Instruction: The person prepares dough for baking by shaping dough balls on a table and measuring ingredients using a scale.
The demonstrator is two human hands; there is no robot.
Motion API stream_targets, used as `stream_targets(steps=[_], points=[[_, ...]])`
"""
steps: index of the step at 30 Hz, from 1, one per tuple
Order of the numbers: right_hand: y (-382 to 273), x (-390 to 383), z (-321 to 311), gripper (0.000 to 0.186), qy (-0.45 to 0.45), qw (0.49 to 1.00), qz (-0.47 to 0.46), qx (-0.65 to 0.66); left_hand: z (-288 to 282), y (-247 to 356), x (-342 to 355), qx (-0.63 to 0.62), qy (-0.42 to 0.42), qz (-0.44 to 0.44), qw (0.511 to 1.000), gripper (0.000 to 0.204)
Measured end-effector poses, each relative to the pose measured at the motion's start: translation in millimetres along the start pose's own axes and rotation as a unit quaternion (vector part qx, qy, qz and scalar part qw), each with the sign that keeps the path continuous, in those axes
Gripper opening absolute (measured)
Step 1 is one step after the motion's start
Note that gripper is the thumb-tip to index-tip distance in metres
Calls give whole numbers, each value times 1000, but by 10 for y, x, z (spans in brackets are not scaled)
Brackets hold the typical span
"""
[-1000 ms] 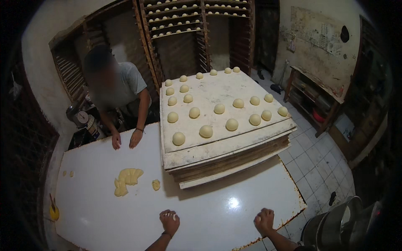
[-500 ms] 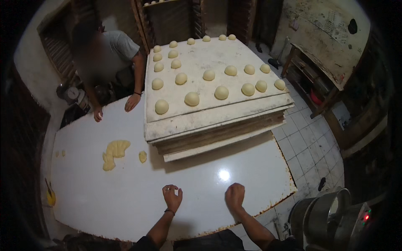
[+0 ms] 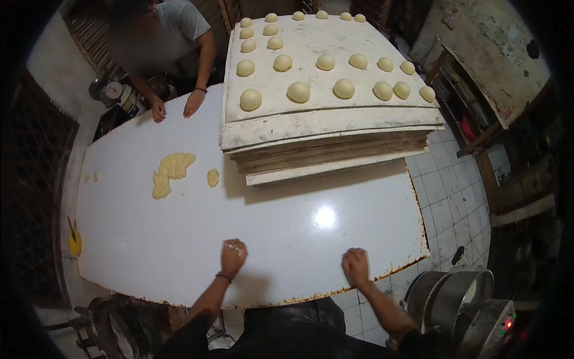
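My left hand (image 3: 234, 256) rests low on the white tabletop (image 3: 293, 245), fingers curled under and rings showing; any item beneath them is hidden. To its right, my right hand (image 3: 356, 263) is likewise curled on the surface near the rusty front edge, its palm hidden. Beyond my left hand lie a curved cluster of cut yellow dough (image 3: 173, 167) and a smaller lump (image 3: 213, 178). A tall stack of pale floured boards (image 3: 317, 131) stands on the back right of the table, with several smooth dough balls (image 3: 343, 88) on top.
A co-worker (image 3: 192, 39) in a grey shirt has both hands at the far left edge, near a scale (image 3: 113, 90). A yellow container (image 3: 75, 242) sits at the left edge. Metal bowls (image 3: 448, 287) stand at lower right. A wooden shelf (image 3: 463, 96) lines the right wall.
The view has tilted downward. My right hand moved inward, then slightly back outward; my left hand's fingers have curled further. The dough and boards show no change.
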State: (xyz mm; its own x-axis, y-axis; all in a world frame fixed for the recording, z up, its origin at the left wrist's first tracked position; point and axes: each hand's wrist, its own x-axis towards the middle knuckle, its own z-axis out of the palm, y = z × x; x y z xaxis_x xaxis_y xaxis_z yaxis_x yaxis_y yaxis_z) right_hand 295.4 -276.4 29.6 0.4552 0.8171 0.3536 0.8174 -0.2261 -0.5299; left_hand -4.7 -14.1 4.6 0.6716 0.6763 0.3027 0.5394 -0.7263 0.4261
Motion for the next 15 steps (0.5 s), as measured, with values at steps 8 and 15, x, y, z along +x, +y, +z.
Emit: stream_targets(steps=[8, 15], points=[[-430, 196, 510, 7, 30, 995, 98, 6, 340, 326, -14, 24, 37, -2, 999, 5], [-430, 502, 488, 4, 164, 970, 172, -58, 307, -135, 371, 6, 110, -202, 973, 7]])
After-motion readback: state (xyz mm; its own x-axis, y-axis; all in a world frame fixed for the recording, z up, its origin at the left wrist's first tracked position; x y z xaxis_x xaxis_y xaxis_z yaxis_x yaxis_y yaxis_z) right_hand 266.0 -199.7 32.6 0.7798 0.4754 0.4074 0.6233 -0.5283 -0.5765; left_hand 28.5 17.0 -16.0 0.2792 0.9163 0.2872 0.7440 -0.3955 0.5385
